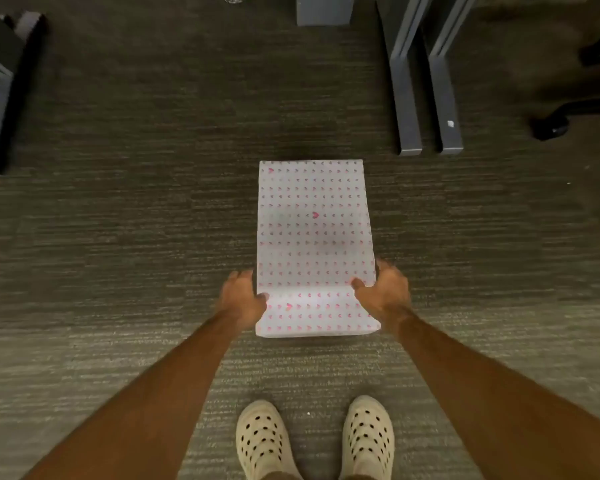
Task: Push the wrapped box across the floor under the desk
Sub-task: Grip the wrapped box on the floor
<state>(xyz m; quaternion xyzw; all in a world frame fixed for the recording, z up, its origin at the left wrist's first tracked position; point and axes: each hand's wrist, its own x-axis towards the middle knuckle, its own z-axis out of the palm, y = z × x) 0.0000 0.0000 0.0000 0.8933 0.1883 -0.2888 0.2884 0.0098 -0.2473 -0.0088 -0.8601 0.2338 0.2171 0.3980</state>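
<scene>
Two pale clogs (pixel 314 441) stand nearest to us on the carpet (pixel 118 237), toes pointing far. Just beyond them our arms reach down to the box (pixel 314 237), which lies flat on the floor, long axis running near to far, wrapped in white paper printed with small pink hearts. Our left hand (pixel 243 297) is pressed to its near left corner, thumb on the top face and fingers curled down the side. Our right hand (pixel 383 292) mirrors it at the near right corner. Both are half closed around the box's edges, bracing it rather than lifting it, as far as we can tell through the blur.

We judge the push barely begun or at most partway. The box's far end sits about level with the near tips of the grey desk legs (pixel 425 98) at the far right, so most of the travel under the desk is left. A chair base (pixel 568 112) shows at the far right.

We can read no brand, label or writing; a small white tag on one leg is illegible.
</scene>
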